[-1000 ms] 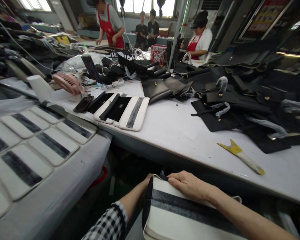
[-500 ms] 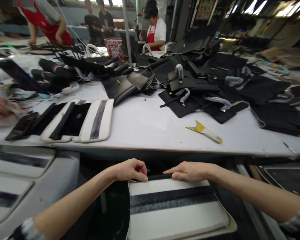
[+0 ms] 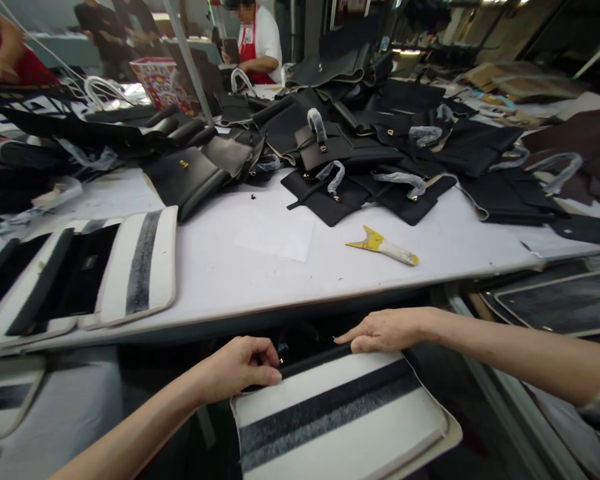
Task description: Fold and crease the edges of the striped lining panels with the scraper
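A white bag piece (image 3: 325, 420) with a broad dark stripe hangs below the table's front edge, slightly tilted. Along its top runs a black edge strip (image 3: 307, 365). My left hand (image 3: 250, 365) pinches that edge at the left corner, thumb on the front and fingers curled. My right hand (image 3: 380, 333) grips the same edge farther right, its index finger stretched along the strip and its thumb pressed on the front. The other fingertips are hidden behind the edge. The piece's lower part runs out of view.
Across the white table (image 3: 220, 267) lie black bag pieces (image 3: 325, 193) with plastic-wrapped handles, a yellow-tipped tool (image 3: 383, 247) and striped white pieces (image 3: 140, 267). More pieces rest at lower left and right. A person in a red apron (image 3: 257, 43) works at the back.
The view has swung right and tilted, so the table things appear farther left. Both hands keep hold of the bag piece's top edge, which now slopes up to the right.
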Demonstrator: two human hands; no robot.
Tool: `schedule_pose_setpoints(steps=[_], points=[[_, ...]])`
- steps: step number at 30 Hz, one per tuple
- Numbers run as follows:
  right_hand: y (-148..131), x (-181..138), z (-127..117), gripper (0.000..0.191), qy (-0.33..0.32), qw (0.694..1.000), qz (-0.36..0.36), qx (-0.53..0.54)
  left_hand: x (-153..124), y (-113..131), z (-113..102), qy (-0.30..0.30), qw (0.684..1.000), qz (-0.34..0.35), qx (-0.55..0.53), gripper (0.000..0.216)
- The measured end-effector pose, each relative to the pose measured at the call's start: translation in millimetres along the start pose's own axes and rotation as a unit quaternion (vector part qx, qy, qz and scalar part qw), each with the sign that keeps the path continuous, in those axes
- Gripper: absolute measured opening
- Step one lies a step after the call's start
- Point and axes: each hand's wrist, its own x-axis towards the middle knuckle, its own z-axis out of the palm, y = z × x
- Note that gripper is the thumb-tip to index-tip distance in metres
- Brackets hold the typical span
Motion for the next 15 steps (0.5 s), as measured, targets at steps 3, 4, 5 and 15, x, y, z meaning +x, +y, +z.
schedule_pose_setpoints(steps=[3,4,5,15], points=[[-15.6,14.5,8.3,0.043,0.018,1.0,-0.005,-0.007,12.5,10.4,8.5,0.014,0.999,0.029,0.015,0.031],[-21.5,20.1,10.7,0.042,0.025,1.0,-0.013,-0.001,15.9,14.6,11.6,0.02,0.999,0.041,0.024,0.03],[-27.0,25.7,12.5,0.04,0.034,0.999,-0.02,0.008,18.6,19.1,14.8,0.027,0.998,0.053,0.034,0.028],[8.3,-18.9,63.9,0.065,0.461,0.866,0.035,0.19,-21.7,54.7,91.2,0.201,0.933,0.235,0.186,0.011]])
